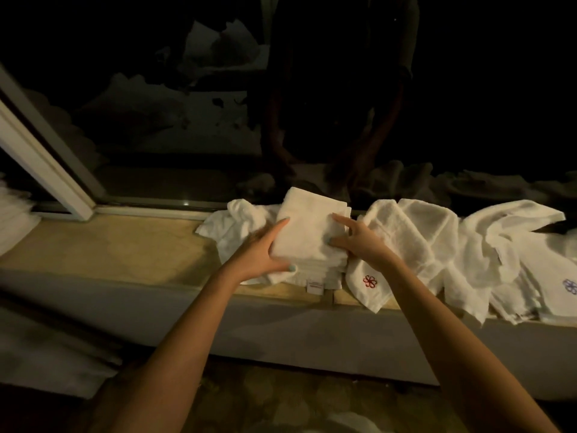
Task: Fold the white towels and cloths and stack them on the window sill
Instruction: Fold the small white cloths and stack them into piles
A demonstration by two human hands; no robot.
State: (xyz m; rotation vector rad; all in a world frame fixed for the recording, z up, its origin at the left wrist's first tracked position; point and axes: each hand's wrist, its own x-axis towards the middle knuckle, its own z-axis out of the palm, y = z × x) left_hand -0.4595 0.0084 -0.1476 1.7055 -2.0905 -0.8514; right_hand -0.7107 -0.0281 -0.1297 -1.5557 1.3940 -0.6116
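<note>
the folded stack [312,242] of white towels sits on the window sill [109,248], near its middle, with a small label [314,285] hanging at the front edge.

left hand [265,248]: grips the left side of the folded stack. its fingers [279,228] lie over the top layer and the thumb is clamped against the front lower layers.

right hand [356,242]: rests on the right edge of the folded stack. index finger and thumb lie straight and spread on the top layer. the other fingers are bent down at the right side; whether they hold anything cannot be told.

a crumpled cloth [231,226] lies touching the stack on its left. a red-emblem cloth [370,281] lies just beside it on the right, under the right wrist. loose cloths [468,245] spread further right along the sill, one with a blue emblem [569,285]. the window frame [40,157] stands at far left.
</note>
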